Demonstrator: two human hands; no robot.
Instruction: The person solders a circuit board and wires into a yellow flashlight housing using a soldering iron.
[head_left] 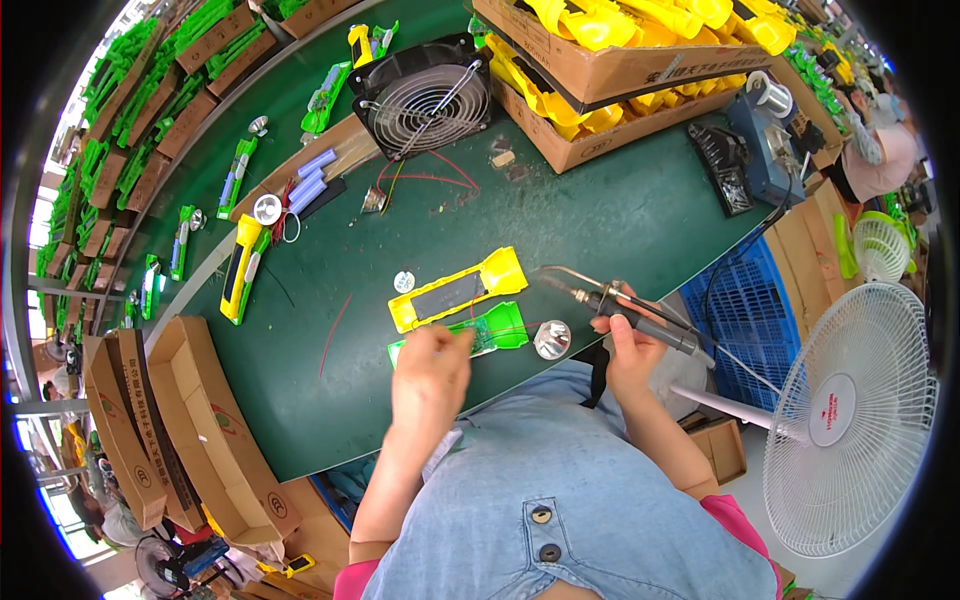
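Observation:
My right hand (632, 350) is closed round a soldering iron (672, 334), whose metal tip points left over the bench. A thin bent tube runs along the iron toward its tip. My left hand (434, 370) is bent with fingers together over a green flashlight shell (508, 327); what they hold, if anything, is hidden. Inside that shell a circuit board (484, 331) partly shows. Red wire leads from it toward a round silver reflector (552, 340) on the right. Just beyond lies a yellow shell half (505, 272) with a dark panel, and a small round white disc (404, 282) sits by it.
A black metal-grilled fan (424, 97) stands at the bench's back, beside cartons (590, 150) of yellow shells. A blue soldering station (765, 140) is at the right. A white fan (850, 415) and blue crate (745, 310) stand off the edge. Cardboard trays (215, 430) lie left.

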